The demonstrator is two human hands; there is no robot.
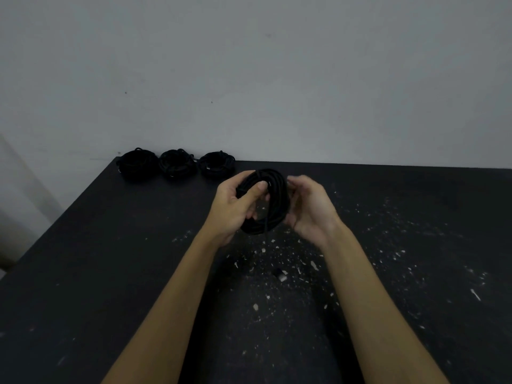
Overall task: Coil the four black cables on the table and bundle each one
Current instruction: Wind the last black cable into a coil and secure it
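Observation:
A black cable coil (273,199) is held upright above the middle of the black table (116,245). My left hand (238,206) grips its left side, thumb across the front and fingers through the loop. My right hand (310,209) cups the coil's right side with curled fingers; the fingertips are hidden behind the coil. A loose cable end (265,231) hangs down from the coil, and a plug (279,273) lies on the table below. Three coiled black cables, left (137,164), middle (177,162) and right (216,164), sit in a row at the table's far left edge.
A plain grey wall (249,79) stands right behind the table. The tabletop is flecked with white chips and scratches (313,264), mostly in the middle and to the right. The table's left edge runs diagonally from far left down to near left.

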